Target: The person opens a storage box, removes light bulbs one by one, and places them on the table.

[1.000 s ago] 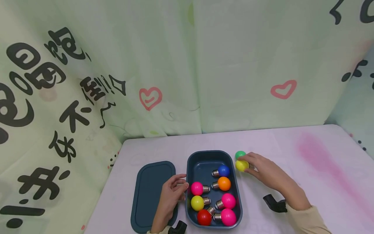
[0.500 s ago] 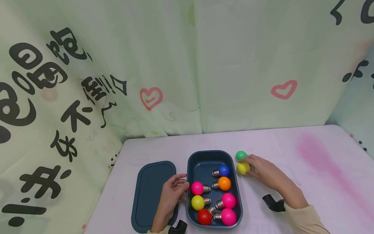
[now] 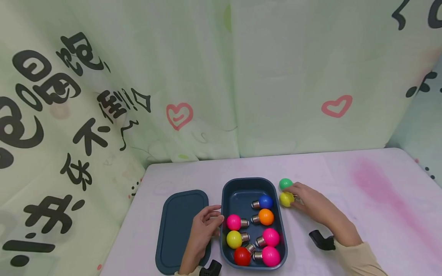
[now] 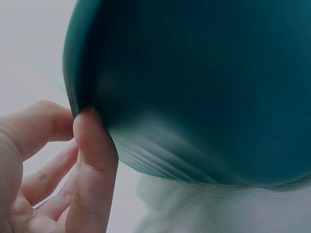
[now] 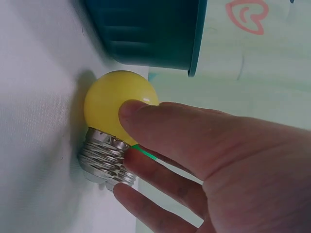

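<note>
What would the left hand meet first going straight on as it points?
The dark blue box: the left hand points at its side and seems to touch it, though depth is unclear.

the bare left hand, nearer the left edge of the pale pink, round-cornered table, pinches with thumb and forefinger. the bare right hand reaches nearer the far edge, thumb and fingers curved in a grip, forearm slanting from a beige fabric sleeve.

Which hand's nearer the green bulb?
Right. The right hand is just beside the green bulb, holding a yellow bulb; contact with the green one is unclear. The left hand is across the box, at its left side.
</note>
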### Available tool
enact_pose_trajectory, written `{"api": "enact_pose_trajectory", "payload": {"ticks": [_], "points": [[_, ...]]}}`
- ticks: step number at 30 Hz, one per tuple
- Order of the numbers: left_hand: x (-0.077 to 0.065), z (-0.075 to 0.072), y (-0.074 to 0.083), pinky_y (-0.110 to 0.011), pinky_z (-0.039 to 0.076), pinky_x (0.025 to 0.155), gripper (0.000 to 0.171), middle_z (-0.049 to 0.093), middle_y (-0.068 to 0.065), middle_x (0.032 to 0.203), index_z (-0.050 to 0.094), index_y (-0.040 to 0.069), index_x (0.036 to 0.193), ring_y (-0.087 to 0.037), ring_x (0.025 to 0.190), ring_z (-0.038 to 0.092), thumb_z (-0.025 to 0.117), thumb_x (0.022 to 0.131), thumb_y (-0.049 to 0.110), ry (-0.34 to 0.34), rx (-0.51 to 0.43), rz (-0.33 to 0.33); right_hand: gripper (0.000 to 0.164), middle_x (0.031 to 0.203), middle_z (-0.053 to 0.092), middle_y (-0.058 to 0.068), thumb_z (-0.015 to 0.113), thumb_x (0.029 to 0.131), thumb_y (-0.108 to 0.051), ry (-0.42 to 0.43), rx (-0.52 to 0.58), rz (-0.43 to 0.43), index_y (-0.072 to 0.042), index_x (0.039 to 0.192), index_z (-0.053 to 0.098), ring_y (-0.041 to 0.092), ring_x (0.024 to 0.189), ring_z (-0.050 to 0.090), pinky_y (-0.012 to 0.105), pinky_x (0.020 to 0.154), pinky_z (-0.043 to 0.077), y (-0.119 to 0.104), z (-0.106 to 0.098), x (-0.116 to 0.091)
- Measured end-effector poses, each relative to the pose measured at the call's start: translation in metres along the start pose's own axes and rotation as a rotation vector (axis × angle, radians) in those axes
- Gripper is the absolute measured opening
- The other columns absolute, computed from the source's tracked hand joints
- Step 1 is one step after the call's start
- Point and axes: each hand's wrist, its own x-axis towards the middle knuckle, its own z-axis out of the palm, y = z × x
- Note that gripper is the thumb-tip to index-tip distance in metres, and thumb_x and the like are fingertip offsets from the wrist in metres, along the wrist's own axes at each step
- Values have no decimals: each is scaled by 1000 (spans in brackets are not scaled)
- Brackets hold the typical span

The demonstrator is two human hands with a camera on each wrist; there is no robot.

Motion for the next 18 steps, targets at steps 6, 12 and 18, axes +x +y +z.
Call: {"api": "enact_pose_trajectory", "payload": {"ticks": [6, 12, 18], "points": [[0, 0, 1, -26, 56, 61, 43, 66, -8, 101, 62, 7, 128, -17, 80, 65, 74, 89, 20, 3, 3, -5, 38, 112, 65, 12, 79, 81, -6, -4, -21, 20, -3, 117, 68, 31, 104, 63, 51, 92, 53, -3, -1, 2], [0, 0, 1, -26, 56, 61, 43, 66, -8, 102, 62, 7, 128, -17, 81, 65, 74, 89, 21, 6, 3, -7, 39, 114, 64, 14, 79, 83, -9, -21, -31, 56, -3, 119, 67, 31, 105, 62, 50, 92, 53, -13, -6, 5], [0, 0, 0, -26, 57, 61, 43, 66, -8, 102, 62, 7, 128, -17, 81, 65, 74, 90, 20, -2, 0, -2, 42, 121, 62, 17, 78, 85, -12, -41, -27, 75, -3, 123, 65, 35, 113, 60, 50, 93, 53, -29, -9, 10]]}}
